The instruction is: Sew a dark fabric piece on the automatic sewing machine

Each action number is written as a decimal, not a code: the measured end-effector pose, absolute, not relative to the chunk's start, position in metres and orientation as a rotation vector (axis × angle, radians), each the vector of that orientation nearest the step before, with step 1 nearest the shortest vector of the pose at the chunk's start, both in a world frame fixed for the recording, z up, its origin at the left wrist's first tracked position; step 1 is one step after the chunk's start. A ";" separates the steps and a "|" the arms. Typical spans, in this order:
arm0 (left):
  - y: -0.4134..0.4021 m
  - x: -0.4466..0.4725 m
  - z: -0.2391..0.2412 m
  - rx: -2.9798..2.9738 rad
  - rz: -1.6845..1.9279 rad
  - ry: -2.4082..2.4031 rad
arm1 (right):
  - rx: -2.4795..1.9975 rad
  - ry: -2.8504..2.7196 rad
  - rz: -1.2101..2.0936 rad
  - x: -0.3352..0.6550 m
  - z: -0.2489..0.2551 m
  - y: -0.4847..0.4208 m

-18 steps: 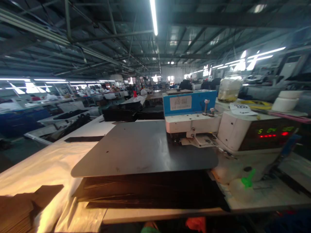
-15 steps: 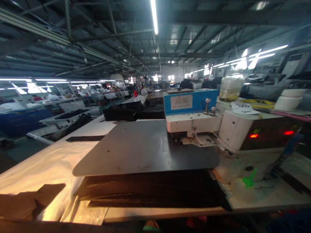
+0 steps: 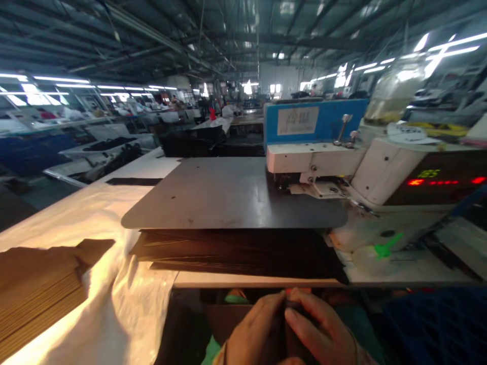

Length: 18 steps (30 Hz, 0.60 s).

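Hands, left hand [image 3: 254, 332] and right hand [image 3: 319, 332], were pressed together around a dark piece [image 3: 291, 329], held upright below the worktop [image 3: 266, 279] front edge.

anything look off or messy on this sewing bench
Nothing is spilled or broken. The dark stack under the grey plate is fanned unevenly, its edges not lined up. Both hands, left and right, pinch a dark piece below the table edge.
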<state>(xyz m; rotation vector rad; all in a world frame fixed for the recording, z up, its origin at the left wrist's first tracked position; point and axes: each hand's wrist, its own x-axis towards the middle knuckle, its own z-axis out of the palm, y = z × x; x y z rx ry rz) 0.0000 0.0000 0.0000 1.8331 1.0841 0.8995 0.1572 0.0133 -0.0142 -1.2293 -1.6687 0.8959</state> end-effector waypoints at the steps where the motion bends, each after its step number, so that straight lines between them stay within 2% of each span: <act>1: 0.001 0.007 0.001 1.778 0.918 1.047 | -1.214 -1.665 0.845 0.156 -0.013 0.013; 9: 0.014 0.002 0.009 1.324 0.873 1.100 | -1.175 -1.729 0.907 0.153 -0.015 0.022; 18: 0.021 -0.002 -0.006 1.389 0.871 1.146 | -0.959 -1.964 0.542 0.146 -0.012 0.031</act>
